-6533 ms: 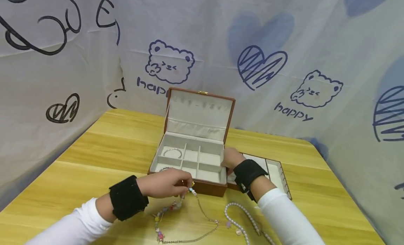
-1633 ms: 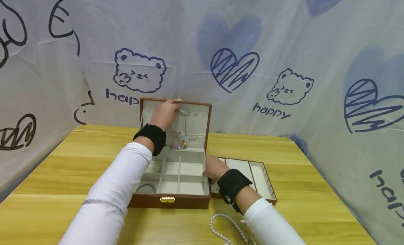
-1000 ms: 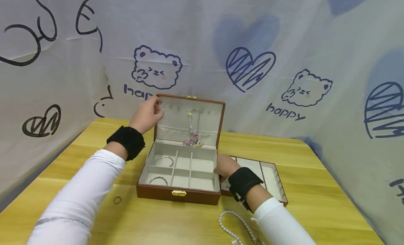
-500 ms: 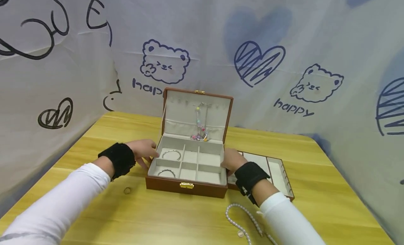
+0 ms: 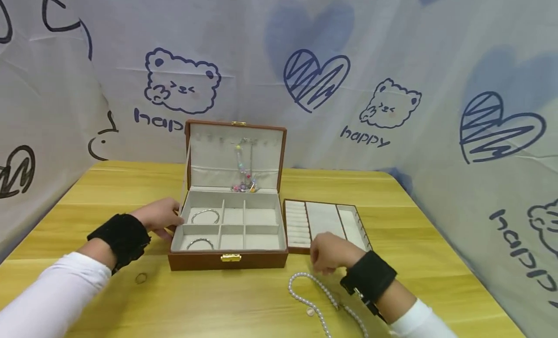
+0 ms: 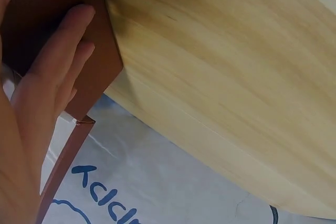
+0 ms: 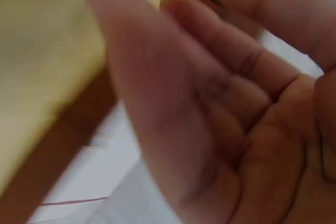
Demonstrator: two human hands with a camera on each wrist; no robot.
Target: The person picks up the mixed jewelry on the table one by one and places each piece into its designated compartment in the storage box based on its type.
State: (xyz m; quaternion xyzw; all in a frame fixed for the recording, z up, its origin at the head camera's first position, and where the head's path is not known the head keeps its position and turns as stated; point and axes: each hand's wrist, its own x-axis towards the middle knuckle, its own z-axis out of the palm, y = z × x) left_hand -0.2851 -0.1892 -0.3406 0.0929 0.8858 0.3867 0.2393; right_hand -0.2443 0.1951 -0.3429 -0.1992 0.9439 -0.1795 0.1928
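My left hand (image 5: 161, 217) rests at the left side of the open brown jewelry box (image 5: 200, 261). Its fingers lie straight along the outer wall in the left wrist view. My right hand (image 5: 333, 253) is over the front of the jewelry tray (image 5: 324, 219), above the table, fingers loosely bent and holding nothing. A pearl necklace (image 5: 301, 275) lies just below it on the table. A colorful beaded necklace (image 5: 240, 159) hangs inside the raised lid (image 5: 213, 159). Silver bracelets, one bracelet (image 5: 205, 210) behind another bracelet (image 5: 201, 239), occupy the two left compartments.
A thin ring (image 5: 141, 278) lies on the wooden table (image 5: 209, 309), left of the box's front. The tray, with ring rolls (image 5: 297, 224), stands against the box's right side. A printed cloth (image 5: 253, 62) hangs behind and along the sides.
The beaded necklace went from the table onto the lid. My left hand came down from the lid to the box's left side. My right hand left the box's right edge, moving toward the pearl necklace.
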